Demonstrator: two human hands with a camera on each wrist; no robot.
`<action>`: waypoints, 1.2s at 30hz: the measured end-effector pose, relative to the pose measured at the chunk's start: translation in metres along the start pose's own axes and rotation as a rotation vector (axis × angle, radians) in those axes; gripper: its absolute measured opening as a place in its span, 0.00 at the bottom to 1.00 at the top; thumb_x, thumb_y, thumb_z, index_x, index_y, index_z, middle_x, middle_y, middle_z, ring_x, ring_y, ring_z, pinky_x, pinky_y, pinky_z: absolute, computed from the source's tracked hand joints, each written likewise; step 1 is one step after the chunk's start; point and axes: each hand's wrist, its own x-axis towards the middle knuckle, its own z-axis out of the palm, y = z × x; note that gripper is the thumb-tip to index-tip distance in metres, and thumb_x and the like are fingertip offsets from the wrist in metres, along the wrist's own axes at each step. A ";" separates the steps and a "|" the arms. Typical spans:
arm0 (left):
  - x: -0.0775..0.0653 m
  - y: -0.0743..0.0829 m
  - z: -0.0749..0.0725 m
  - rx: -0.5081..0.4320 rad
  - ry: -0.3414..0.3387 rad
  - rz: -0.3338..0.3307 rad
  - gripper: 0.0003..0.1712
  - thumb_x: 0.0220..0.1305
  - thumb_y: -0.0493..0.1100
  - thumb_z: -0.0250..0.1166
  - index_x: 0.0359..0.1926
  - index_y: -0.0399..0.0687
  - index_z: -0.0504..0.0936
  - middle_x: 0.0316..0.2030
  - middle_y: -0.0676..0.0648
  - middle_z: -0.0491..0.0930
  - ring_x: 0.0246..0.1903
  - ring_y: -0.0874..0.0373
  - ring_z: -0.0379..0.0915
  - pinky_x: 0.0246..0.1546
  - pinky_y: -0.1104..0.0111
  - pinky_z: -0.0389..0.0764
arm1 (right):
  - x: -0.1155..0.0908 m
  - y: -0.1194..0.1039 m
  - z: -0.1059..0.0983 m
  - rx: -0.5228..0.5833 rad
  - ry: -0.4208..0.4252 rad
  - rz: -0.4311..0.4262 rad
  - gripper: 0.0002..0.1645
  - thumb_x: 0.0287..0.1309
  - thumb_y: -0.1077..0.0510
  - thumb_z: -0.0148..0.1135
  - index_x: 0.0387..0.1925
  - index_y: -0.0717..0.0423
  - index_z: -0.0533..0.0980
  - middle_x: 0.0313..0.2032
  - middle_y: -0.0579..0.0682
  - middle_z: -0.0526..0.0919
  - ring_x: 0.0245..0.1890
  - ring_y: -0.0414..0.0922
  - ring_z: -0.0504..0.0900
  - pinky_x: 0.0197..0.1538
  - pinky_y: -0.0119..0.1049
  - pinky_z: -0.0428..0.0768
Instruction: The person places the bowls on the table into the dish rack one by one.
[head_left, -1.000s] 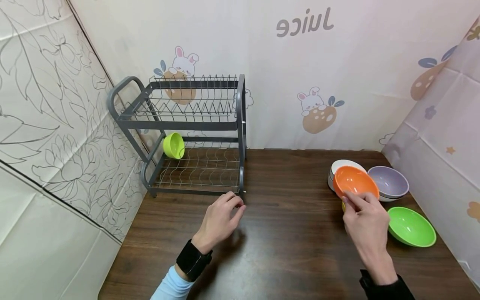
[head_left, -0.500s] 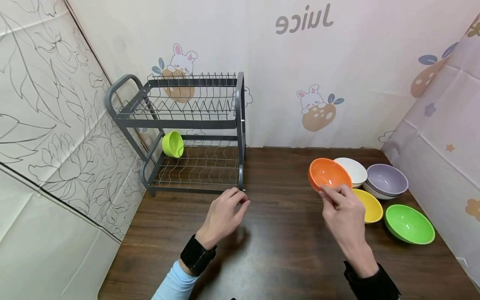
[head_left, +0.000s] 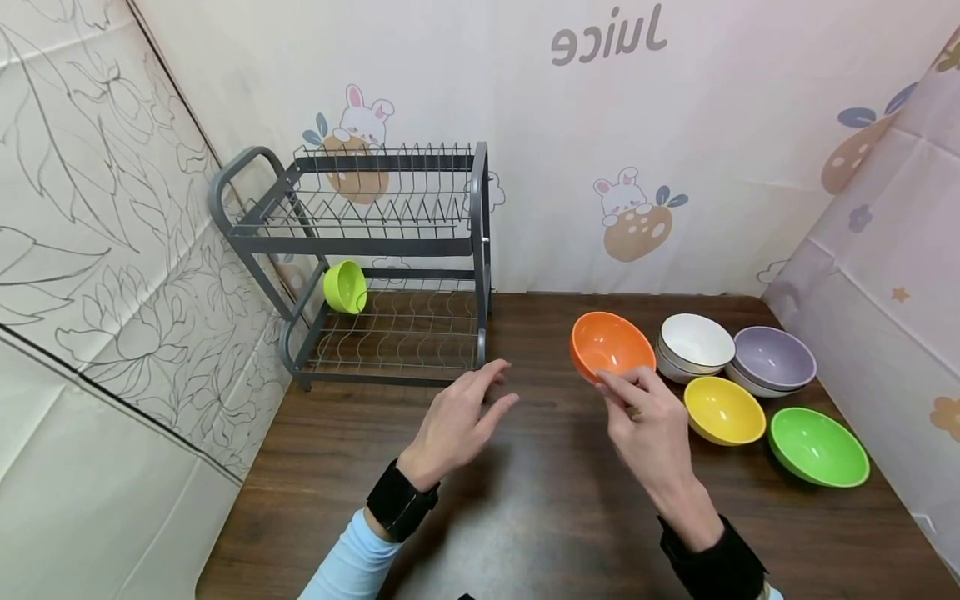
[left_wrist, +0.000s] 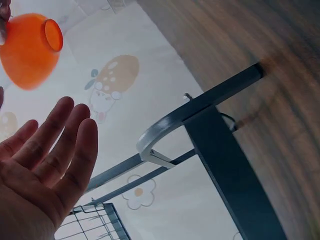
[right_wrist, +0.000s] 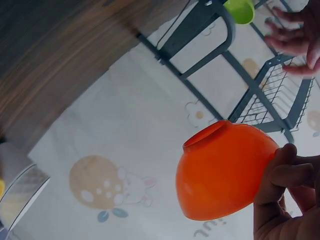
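Observation:
My right hand pinches the near rim of an orange bowl between thumb and fingers, holding it up over the table with its inside facing me. In the right wrist view the bowl's outside and foot ring show. My left hand is held out with loosely extended fingers and holds nothing, close to the front right corner of the grey two-tier dish rack. A small lime-green bowl leans on its side at the left of the rack's lower tier.
On the right stand stacked white bowls, a purple bowl on top of a white one, a yellow bowl and a green bowl. A patterned wall sheet backs the brown wooden table.
My right hand has carried the orange bowl leftward, away from the other bowls, uncovering the yellow one. My left hand has shifted slightly right and its fingers have spread.

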 end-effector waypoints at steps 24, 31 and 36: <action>0.020 0.006 -0.004 -0.208 0.011 0.204 0.53 0.57 0.45 0.81 0.80 0.50 0.63 0.81 0.43 0.57 0.73 0.51 0.65 0.65 0.65 0.72 | -0.025 -0.026 0.041 0.407 0.034 -0.131 0.19 0.71 0.50 0.68 0.42 0.64 0.90 0.34 0.50 0.81 0.25 0.39 0.71 0.25 0.26 0.70; 0.019 0.004 -0.006 -0.202 0.037 0.237 0.51 0.57 0.42 0.81 0.78 0.47 0.65 0.80 0.40 0.58 0.74 0.48 0.65 0.65 0.65 0.74 | -0.028 -0.027 0.047 0.470 0.032 -0.124 0.22 0.45 0.81 0.77 0.43 0.64 0.89 0.33 0.51 0.81 0.23 0.38 0.73 0.24 0.24 0.72; 0.020 0.002 -0.008 -0.185 0.065 0.263 0.50 0.56 0.41 0.82 0.76 0.44 0.67 0.78 0.36 0.61 0.72 0.46 0.68 0.63 0.67 0.75 | -0.026 -0.028 0.049 0.463 0.024 -0.104 0.26 0.42 0.84 0.75 0.45 0.64 0.89 0.37 0.53 0.83 0.24 0.39 0.76 0.24 0.22 0.75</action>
